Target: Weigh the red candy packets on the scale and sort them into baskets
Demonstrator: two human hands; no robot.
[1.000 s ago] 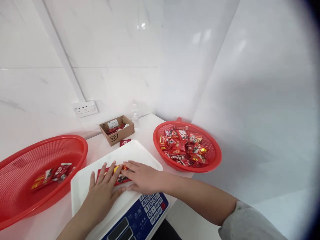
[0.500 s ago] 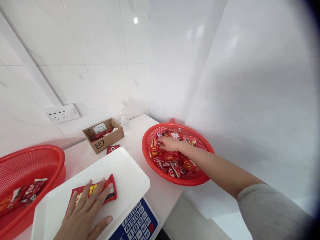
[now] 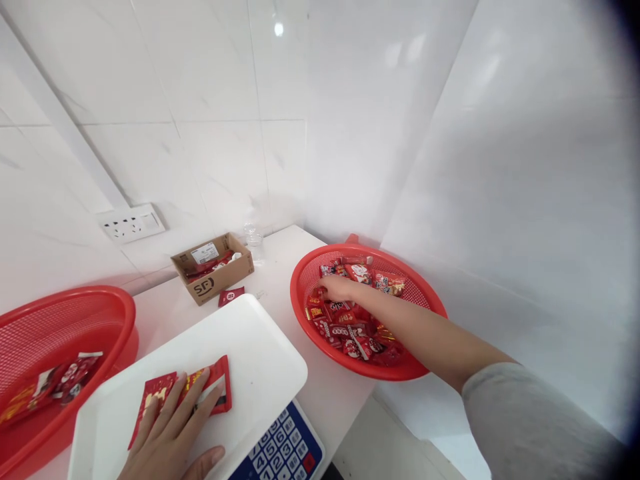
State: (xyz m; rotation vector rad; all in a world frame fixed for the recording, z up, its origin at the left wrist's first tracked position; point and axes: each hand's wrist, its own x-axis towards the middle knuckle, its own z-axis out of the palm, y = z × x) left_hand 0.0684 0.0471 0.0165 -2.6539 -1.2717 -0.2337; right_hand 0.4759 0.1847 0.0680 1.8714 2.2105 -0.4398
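Observation:
My left hand [image 3: 170, 437] lies flat, fingers spread, on a red packet [image 3: 170, 393] that rests on the white tray of the scale [image 3: 260, 353]. My right hand [image 3: 340, 288] reaches into the red basket on the right [image 3: 430, 293], its fingers curled among several red candy packets [image 3: 350, 323]. What the fingers hold, if anything, is hidden.
A second red basket [image 3: 115, 313] with a few packets [image 3: 60, 380] stands at the left. A small cardboard box [image 3: 213, 267] and a loose red packet [image 3: 231, 295] sit behind the scale, near a clear bottle [image 3: 253, 233]. The scale's blue keypad [image 3: 280, 453] faces me. White walls close in behind and right.
My right hand left the packet on the scale tray and went into the right basket, where it has shifted slightly. My left hand stays pressed on the packet.

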